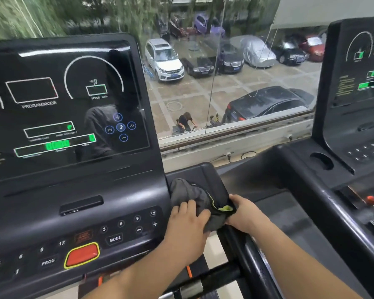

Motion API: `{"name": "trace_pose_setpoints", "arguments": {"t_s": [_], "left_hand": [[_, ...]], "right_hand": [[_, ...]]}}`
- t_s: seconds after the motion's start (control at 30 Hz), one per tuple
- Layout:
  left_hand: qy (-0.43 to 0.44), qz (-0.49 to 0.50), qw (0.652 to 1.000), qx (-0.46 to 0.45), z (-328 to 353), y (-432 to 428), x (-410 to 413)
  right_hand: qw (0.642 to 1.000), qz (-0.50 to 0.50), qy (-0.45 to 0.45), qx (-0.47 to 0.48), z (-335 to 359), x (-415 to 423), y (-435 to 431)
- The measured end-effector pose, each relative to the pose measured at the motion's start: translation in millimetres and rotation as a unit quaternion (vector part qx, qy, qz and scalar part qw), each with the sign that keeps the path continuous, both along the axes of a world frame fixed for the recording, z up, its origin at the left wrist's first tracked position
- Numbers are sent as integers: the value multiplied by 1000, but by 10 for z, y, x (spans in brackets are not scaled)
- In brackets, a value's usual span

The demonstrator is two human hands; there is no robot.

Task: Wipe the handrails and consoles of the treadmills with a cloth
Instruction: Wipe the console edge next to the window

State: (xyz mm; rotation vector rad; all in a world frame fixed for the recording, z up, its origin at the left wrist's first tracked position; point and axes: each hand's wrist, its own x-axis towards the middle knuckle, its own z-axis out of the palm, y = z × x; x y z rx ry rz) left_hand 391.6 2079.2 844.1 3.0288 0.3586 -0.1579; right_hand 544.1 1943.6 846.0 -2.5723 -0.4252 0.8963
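Note:
A dark grey cloth (192, 194) with a yellow-green edge lies bunched on the right wing of the near treadmill's black console (52, 201), beside the number keys. My left hand (187, 223) presses on the cloth's near left part. My right hand (245, 214) grips its right end where the black handrail (244, 251) meets the console. The console's screen (58, 100) is lit with green bars.
A second treadmill console (358, 100) with a cup holder (321, 161) stands at the right, its handrail (324, 208) running toward me. Between them a window sill (235, 137) and glass look down on parked cars. An orange stop button (81, 255) sits low on the near console.

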Motion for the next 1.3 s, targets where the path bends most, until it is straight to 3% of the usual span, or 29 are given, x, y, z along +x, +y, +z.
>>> {"name": "trace_pose_setpoints", "arguments": {"t_s": [0.1,0.23,0.43,0.57,0.63,0.7,0.73,0.77,0.8,0.87,0.93,1.0,1.13,1.3], "left_hand": [[49,6,999,13,117,57,164],[105,40,992,-53,294,185,543],[45,-1,998,-47,117,322,347],[10,34,993,-109,124,355,346],[-59,136,958,-246,201,409,297],[-157,272,848,-426,364,492,281],[-208,316,795,-474,450,504,287],[-245,325,785,-468,535,485,281],[-273,305,812,-415,577,441,274],[-247,212,909,-259,499,308,242],[-56,97,986,-122,249,153,247],[76,44,995,-47,10,77,350],[73,16,997,-18,-56,300,829],[97,49,991,-74,32,652,1367]], "right_hand": [[1000,6,6,1,-17,36,19],[1000,-1,3,-7,-5,11,33],[1000,10,8,-5,-25,58,32],[1000,13,-2,-8,47,-7,13],[1000,17,1,-7,98,-24,10],[1000,18,6,-8,112,-9,10],[1000,18,9,-9,106,-1,11],[1000,14,12,-11,114,-3,15],[1000,13,13,-10,111,1,18],[1000,13,14,-9,110,19,18],[1000,20,5,-8,69,53,11],[1000,22,1,-1,37,75,5],[1000,7,11,-4,52,74,4],[999,-12,30,1,47,59,2]]}}
